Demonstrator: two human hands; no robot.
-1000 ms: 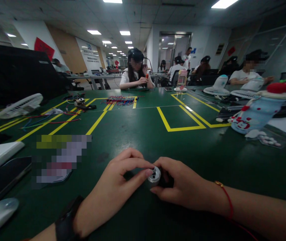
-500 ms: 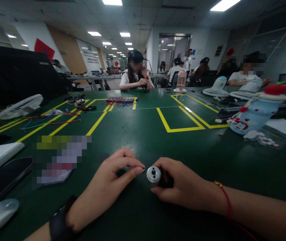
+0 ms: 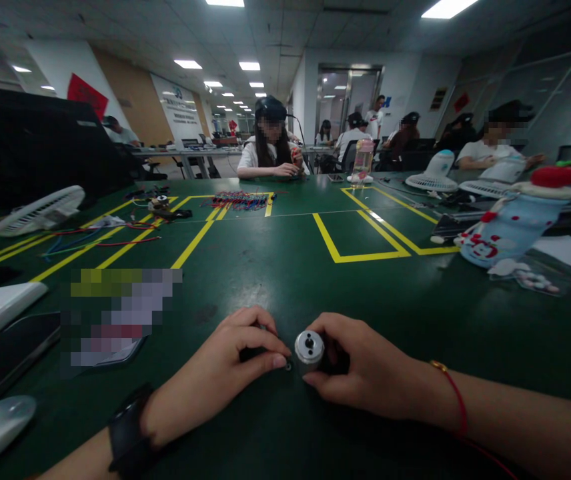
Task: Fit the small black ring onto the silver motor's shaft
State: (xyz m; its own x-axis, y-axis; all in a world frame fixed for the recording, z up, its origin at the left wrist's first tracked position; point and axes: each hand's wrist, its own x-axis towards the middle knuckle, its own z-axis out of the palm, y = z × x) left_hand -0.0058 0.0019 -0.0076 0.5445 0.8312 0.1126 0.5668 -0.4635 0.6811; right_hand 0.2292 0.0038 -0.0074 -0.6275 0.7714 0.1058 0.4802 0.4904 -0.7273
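Observation:
My right hand (image 3: 360,363) is wrapped round the side of a silver metal cylinder (image 3: 309,347), which looks like a small motor. It stands upright, and its round end face, with a centre hole and two smaller dark holes, points up. My left hand (image 3: 245,353) is closed in a pinch just left of the cylinder. At its fingertips shows a tiny dark ring-like part (image 3: 288,366), perhaps a washer or nut, low over the green table (image 3: 255,280) and apart from the cylinder. Whether the ring touches the table I cannot tell.
A blue bottle with a red top (image 3: 510,220) leans at the right. Bundled coloured wires (image 3: 243,201) lie farther back, and loose wires with a white fan (image 3: 40,212) are at the left. A blurred packet (image 3: 115,320) lies nearer. Across the table a person (image 3: 270,147) sits working.
My left hand has come down and slightly left, lowering its fingertips and the tiny ring beside the cylinder's side. My right hand keeps the cylinder almost where it was.

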